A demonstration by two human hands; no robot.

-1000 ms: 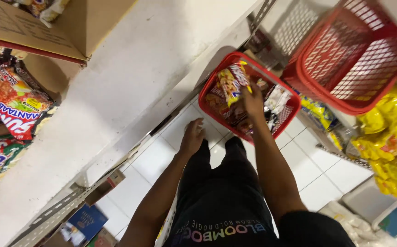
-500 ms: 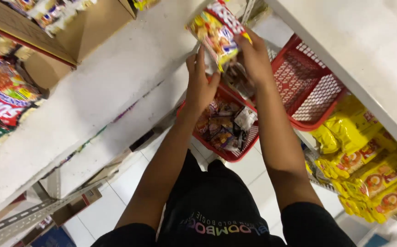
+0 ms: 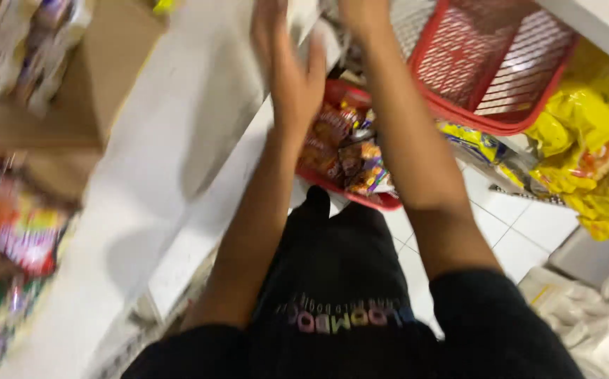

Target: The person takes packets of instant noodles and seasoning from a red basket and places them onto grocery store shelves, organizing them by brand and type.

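Both arms are raised toward the far shelf (image 3: 178, 140); the left hand (image 3: 287, 67) is seen open w/ fingers spread, nothing gripped. The right hand (image 3: 361, 12) is cut off at the top edge, so its grip can't be told. Snack packs (image 3: 346, 151) are held in a red basket (image 3: 382, 201) below, betw. the arms; a 2nd red basket (image 3: 487, 119) is seen far right, near yellow packs (image 3: 592, 161).

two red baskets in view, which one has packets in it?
The lower red plastic basket by the person's knees, full of snack packets. The upper red mesh basket shows none.
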